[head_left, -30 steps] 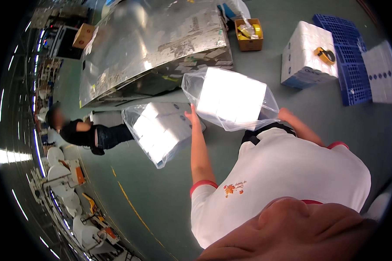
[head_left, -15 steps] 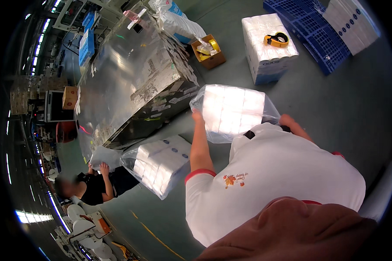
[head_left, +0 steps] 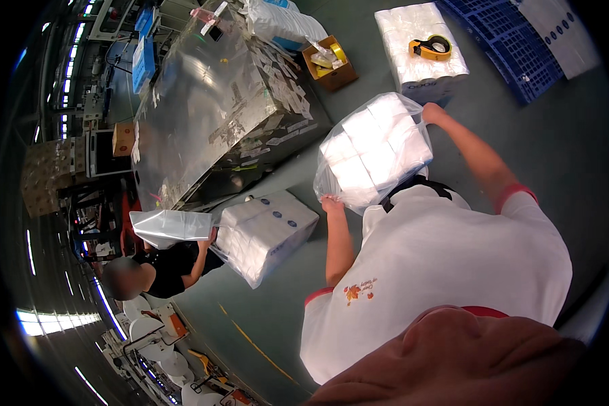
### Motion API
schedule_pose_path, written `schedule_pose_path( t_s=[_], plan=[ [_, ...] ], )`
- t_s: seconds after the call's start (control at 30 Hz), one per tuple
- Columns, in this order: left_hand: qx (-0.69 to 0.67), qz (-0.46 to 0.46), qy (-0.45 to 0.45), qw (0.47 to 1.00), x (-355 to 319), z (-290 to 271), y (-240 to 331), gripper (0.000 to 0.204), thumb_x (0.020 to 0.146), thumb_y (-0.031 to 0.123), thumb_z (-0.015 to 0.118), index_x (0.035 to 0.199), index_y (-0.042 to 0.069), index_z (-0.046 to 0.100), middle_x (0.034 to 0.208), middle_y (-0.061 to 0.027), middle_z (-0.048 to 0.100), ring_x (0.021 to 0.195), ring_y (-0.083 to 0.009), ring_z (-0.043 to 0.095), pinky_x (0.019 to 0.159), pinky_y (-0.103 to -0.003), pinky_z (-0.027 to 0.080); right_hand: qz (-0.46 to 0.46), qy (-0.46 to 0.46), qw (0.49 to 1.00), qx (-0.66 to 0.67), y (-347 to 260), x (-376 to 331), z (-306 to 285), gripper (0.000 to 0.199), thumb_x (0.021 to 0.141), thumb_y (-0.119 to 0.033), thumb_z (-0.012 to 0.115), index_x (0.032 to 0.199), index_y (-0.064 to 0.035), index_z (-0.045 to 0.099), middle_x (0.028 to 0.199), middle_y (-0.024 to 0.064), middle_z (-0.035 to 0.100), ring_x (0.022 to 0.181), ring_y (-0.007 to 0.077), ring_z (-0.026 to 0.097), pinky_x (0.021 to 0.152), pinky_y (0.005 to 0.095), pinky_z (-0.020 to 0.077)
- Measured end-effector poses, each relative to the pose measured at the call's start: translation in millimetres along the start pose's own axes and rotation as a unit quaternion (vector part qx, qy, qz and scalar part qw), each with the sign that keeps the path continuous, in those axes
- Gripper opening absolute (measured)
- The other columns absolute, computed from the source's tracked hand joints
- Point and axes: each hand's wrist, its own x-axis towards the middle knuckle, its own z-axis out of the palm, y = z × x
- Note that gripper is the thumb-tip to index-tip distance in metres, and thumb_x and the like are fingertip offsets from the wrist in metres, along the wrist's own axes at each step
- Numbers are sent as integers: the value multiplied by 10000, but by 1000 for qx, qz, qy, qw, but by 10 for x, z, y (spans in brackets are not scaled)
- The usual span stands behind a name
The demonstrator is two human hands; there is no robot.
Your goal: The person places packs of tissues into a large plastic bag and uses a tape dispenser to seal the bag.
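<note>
A clear plastic bag (head_left: 326, 181) full of white wrapped packs (head_left: 379, 147) sits in front of my body, tilted so its right side lies farther away. My left hand (head_left: 331, 202) pinches the bag's edge at the near left corner. At the far right corner my right hand (head_left: 434, 114) is closed on the plastic, its arm stretched out. Just beyond the bag stands another block of white packs (head_left: 413, 27), with a yellow tape dispenser (head_left: 431, 48) lying on top.
A metal-topped table (head_left: 196, 101) fills the left. Beside it stand a cardboard box (head_left: 333, 78) holding yellow tape rolls and a white sack (head_left: 284, 27). A blue plastic pallet (head_left: 507, 47) lies far right. At left, a co-worker (head_left: 169, 274) handles clear plastic beside another bagged stack (head_left: 267, 233).
My right hand has moved up and away, my left hand nearer to me, and the bag has turned with them. The co-worker has lifted a clear plastic sheet or bag.
</note>
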Motion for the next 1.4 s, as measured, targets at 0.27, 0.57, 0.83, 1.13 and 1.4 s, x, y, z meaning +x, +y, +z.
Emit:
schedule_pose_path(
  t_s=[0.27, 0.57, 0.83, 1.13, 1.4],
  plan=[
    [51, 16, 125, 991, 329, 59, 247, 367, 938, 375, 339, 643, 165, 397, 557, 46, 324, 509, -118, 343, 507, -303, 323, 23, 40, 998, 53, 117, -301, 132, 193, 727, -130, 526, 743, -1, 668, 864, 220, 631, 809, 392, 606, 713, 449, 488],
    [258, 160, -16, 953, 473, -148, 1075, 245, 859, 274, 545, 705, 90, 497, 601, -3, 485, 532, -155, 470, 532, -347, 412, 78, 45, 996, -15, 303, 3, -449, 336, 731, -323, 570, 774, -5, 671, 868, 204, 645, 834, 338, 631, 716, 420, 496],
    [764, 380, -14, 521, 270, -20, 2012, 246, 808, 252, 584, 914, 33, 620, 824, -142, 655, 815, -296, 631, 691, -382, 476, 150, 96, 983, 52, 158, -161, -883, 192, 687, -224, 650, 737, -39, 669, 663, 130, 633, 642, 243, 637, 632, 369, 486],
    [413, 351, -112, 833, 161, -324, 2255, 109, 790, 112, 624, 859, 64, 555, 663, 6, 527, 588, -80, 464, 528, -224, 355, 37, 379, 848, 369, 201, -683, -456, 247, 829, -316, 612, 864, -72, 627, 588, -45, 542, 494, 62, 468, 463, 239, 361],
    [535, -85, -432, 721, -647, 241, 1584, 201, 905, 239, 514, 974, 54, 549, 646, 64, 431, 582, -36, 390, 526, -193, 315, 138, -408, 861, 272, -230, -1394, 341, 291, 847, -362, 575, 909, -83, 628, 746, 31, 634, 667, 119, 617, 602, 232, 477]
  ],
)
